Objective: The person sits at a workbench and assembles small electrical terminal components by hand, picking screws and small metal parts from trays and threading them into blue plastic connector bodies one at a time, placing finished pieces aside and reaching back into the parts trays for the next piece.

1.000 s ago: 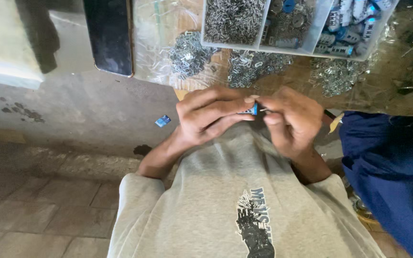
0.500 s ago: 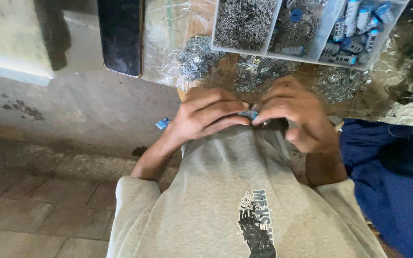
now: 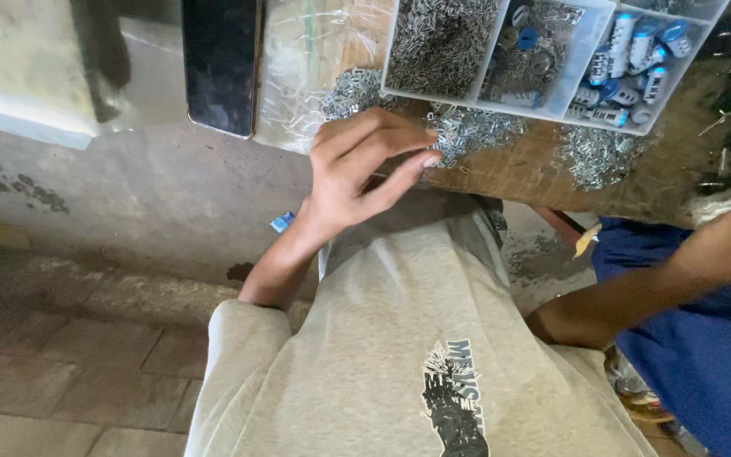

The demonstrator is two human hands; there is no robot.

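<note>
- The left hand (image 3: 357, 173) is held with fingers (image 3: 399, 140) loosely spread, nothing gripped, their tips at a heap of small metal parts (image 3: 467, 131) on the worktop (image 3: 535, 173).
- The right hand is out of view.
- Beyond the heap, a compartment tray (image 3: 543, 106) is set.

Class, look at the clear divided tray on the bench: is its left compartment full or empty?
Full. The left compartment of the clear tray is heaped with small grey metal pieces, hiding its floor.
</note>
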